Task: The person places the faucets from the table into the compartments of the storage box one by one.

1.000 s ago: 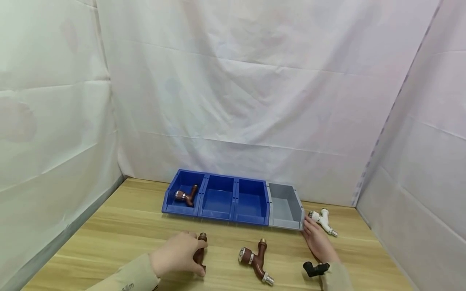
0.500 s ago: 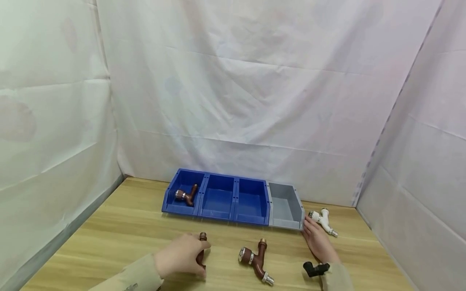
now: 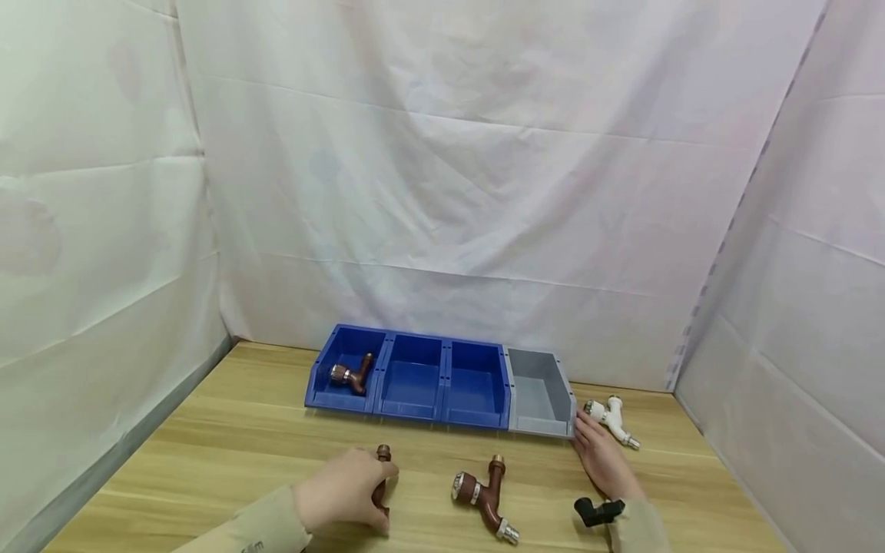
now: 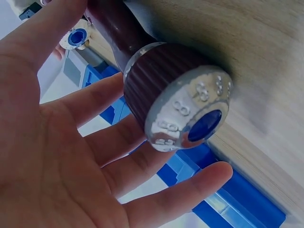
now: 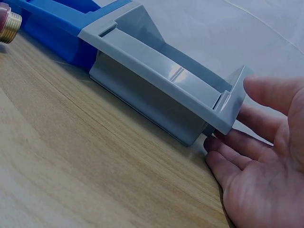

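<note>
My left hand (image 3: 346,490) is at a brown faucet (image 3: 382,480) on the table, thumb on one side and fingers on the other. In the left wrist view, the ribbed knob of this faucet (image 4: 175,92), with its silver face and blue centre, lies against the fingers; the hand (image 4: 71,142) hides part of the body in the head view. My right hand (image 3: 603,458) touches the outer right side of the grey bin (image 3: 542,425). In the right wrist view, the fingers of that hand (image 5: 266,166) rest by the front corner of the bin (image 5: 142,102).
Three blue bins (image 3: 408,409) join the grey one in a row; the leftmost holds a brown faucet (image 3: 354,376). Another brown faucet (image 3: 489,498) lies between my hands. A white faucet (image 3: 614,421) lies right of the grey bin. White cloth (image 3: 442,192) hangs behind the table.
My left hand has shifted slightly to the right around the brown faucet. The right hand stays at the grey bin, and the bins and other faucets keep their places.
</note>
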Demonstrator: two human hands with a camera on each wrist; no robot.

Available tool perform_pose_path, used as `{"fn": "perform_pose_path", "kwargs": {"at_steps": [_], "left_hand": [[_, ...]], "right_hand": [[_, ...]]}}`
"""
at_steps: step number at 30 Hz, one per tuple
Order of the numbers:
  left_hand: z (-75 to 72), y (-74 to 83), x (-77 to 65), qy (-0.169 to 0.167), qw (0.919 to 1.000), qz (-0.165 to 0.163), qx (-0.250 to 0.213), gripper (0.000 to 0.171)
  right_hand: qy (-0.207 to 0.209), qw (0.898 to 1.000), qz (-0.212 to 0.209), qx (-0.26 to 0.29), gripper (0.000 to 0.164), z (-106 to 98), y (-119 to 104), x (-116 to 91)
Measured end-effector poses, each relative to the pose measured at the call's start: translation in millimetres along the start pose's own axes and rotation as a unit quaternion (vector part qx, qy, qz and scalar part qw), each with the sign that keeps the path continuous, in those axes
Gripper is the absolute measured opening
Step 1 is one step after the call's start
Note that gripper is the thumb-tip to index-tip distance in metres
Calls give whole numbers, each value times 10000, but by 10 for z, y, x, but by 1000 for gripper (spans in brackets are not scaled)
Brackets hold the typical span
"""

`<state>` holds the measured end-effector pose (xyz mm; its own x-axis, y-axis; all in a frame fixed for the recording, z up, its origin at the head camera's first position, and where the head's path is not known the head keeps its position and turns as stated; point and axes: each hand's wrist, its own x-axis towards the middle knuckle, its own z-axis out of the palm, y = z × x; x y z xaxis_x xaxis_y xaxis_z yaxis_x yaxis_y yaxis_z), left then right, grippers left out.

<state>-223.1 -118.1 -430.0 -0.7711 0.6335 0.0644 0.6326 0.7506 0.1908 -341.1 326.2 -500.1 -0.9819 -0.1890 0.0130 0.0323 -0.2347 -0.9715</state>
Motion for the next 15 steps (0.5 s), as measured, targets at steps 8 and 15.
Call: {"fn": "perform_pose_path", "kwargs": {"at_steps": [8,15], "left_hand": [[41,-24,12,54,9999,72,83,45],[55,-11,15,34,9999,-27,145,45]], "right_hand": [[-10,9999,-90,57,60,-1,6,28],[-20,10000,-21,70,60,-4,8,19]]}}
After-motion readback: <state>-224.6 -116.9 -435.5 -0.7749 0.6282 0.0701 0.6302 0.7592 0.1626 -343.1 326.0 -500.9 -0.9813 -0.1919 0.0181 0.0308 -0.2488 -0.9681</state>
